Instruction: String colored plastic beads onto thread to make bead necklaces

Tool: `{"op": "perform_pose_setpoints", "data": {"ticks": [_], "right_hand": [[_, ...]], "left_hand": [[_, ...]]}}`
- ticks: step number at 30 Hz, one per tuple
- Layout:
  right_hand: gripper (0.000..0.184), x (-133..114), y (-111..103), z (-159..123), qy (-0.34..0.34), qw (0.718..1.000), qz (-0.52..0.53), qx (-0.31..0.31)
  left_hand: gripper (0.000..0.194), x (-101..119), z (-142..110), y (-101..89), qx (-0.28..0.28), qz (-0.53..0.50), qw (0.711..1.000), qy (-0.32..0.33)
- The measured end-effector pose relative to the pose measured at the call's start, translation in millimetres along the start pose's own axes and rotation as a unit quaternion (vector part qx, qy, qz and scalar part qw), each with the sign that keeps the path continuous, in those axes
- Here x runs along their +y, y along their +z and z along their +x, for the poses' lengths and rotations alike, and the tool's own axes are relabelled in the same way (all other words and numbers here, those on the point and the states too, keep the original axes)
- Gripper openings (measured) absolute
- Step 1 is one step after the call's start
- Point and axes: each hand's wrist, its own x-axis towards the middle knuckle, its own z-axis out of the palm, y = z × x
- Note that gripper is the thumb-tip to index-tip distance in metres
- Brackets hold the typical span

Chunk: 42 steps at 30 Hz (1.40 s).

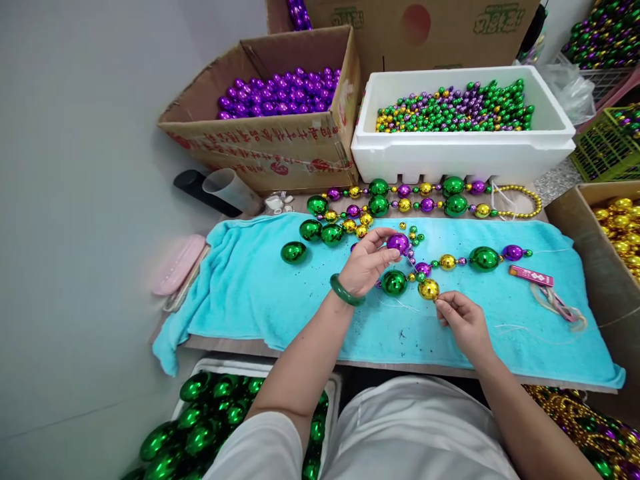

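My left hand (367,260), a green bangle on its wrist, is closed with thumb and fingers around a shiny purple bead (398,244). Lower and to the right, my right hand (463,320) pinches the strand at the edge of a large gold bead (429,289); what lies between the fingertips is hidden. Beside the gold bead rests a big green bead (394,283). A strung row with a gold bead (447,262), a large green bead (485,259) and a purple bead (513,253) runs right, ending in thin white string.
Everything lies on a turquoise towel (300,300). Behind it are a finished-looking bead necklace (454,205), a cardboard box (280,143) of purple beads and a white foam box (460,150) of small beads. A pink-labelled tool (531,275) lies right, loose green beads (293,253) left.
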Motion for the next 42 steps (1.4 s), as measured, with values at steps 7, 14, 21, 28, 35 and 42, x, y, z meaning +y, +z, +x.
{"op": "perform_pose_setpoints", "data": {"ticks": [7, 14, 21, 28, 35, 42], "right_hand": [[0.024, 1.1, -3.9, 1.4, -0.028, 0.999, -0.013, -0.016], [0.025, 1.6, -5.6, 1.1, -0.027, 0.999, -0.024, 0.000], [0.023, 4.6, -8.8, 3.3, -0.039, 0.999, -0.023, -0.012], [0.022, 2.7, -9.1, 6.6, -0.039, 0.999, 0.001, -0.018], [0.023, 3.5, -4.8, 5.7, -0.034, 0.999, 0.013, -0.005], [0.020, 17.0, -10.2, 11.3, -0.069, 0.998, -0.006, 0.004]], "left_hand": [[0.035, -2.6, 3.2, 0.8, -0.006, -0.014, 1.000, -0.009], [0.036, -1.2, 0.8, 5.4, -0.007, 0.033, 0.999, 0.033], [0.037, 2.8, 1.0, 4.6, -0.016, 0.049, 0.999, 0.014], [0.038, -0.1, 0.5, 3.2, -0.050, -0.016, 0.999, -0.014], [0.036, -2.3, -1.8, 7.0, -0.033, 0.009, 0.999, 0.009], [0.039, 3.6, -11.5, 15.0, -0.078, 0.058, 0.993, 0.067]]}}
